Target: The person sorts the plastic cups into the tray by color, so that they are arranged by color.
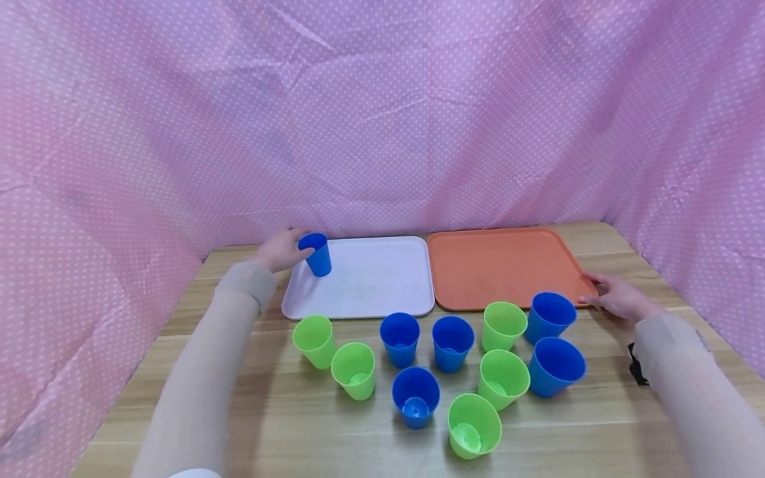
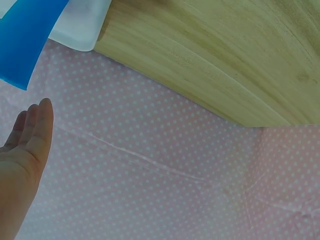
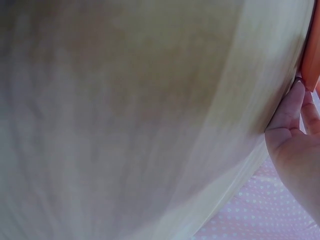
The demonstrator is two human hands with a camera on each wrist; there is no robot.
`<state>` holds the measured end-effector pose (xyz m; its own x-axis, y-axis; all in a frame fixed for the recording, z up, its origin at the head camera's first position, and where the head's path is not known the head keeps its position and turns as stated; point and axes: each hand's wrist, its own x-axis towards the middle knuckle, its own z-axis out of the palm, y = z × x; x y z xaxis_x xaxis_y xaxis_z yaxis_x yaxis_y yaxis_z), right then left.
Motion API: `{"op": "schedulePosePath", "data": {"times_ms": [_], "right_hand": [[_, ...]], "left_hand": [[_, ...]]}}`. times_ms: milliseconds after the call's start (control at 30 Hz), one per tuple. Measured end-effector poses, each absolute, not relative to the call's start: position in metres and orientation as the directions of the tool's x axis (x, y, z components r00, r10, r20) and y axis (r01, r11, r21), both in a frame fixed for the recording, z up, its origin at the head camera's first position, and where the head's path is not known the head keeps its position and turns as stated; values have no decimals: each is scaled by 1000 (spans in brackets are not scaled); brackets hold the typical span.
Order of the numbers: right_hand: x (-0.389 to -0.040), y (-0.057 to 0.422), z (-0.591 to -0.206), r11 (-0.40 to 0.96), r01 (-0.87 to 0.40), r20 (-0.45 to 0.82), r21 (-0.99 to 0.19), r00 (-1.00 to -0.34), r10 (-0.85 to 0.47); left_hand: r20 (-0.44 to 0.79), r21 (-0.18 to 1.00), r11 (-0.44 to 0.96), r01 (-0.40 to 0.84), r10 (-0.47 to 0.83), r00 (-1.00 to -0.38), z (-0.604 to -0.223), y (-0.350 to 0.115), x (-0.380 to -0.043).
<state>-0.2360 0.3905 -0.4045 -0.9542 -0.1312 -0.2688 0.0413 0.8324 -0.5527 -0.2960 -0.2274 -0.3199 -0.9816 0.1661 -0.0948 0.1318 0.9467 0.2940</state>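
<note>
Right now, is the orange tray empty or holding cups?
Empty: in the head view, the orange tray shows a bare surface inside its rim; the right fingers hold its edge.

Head view: bright, diffusely lit, reasonably sharp; soft shadow falls on the desk (image 1: 299, 431) beside the left sleeve (image 1: 200, 378). Left wrist view: dimmer, slightly hazy. Right wrist view: desk surface blurred, its edge bowed by lens distortion, tones uneven.
</note>
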Motion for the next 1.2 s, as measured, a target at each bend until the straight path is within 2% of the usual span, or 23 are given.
{"op": "schedulePosePath", "data": {"times_ms": [267,533,833,1000,1200], "right_hand": [[-235,390,-407,813,44,-265,-580,-954,-137],[-234,390,-405,816,59,-275,-576,-953,-125],[-235,389,-403,829,70,-284,-554,-953,-109],[-235,389,-404,824,71,-282,-563,-953,-110],[-235,390,-404,820,69,-277,-568,-954,-112]], "left_hand": [[-31,290,942,170,187,-982,-311,-226,-290],[68,280,917,285,277,-958,-300,-216,-281],[101,245,893,378,365,-926,-285,-197,-260],[129,269,852,449,430,-893,-282,-188,-250],[180,274,765,582,554,-813,-275,-171,-231]]}}
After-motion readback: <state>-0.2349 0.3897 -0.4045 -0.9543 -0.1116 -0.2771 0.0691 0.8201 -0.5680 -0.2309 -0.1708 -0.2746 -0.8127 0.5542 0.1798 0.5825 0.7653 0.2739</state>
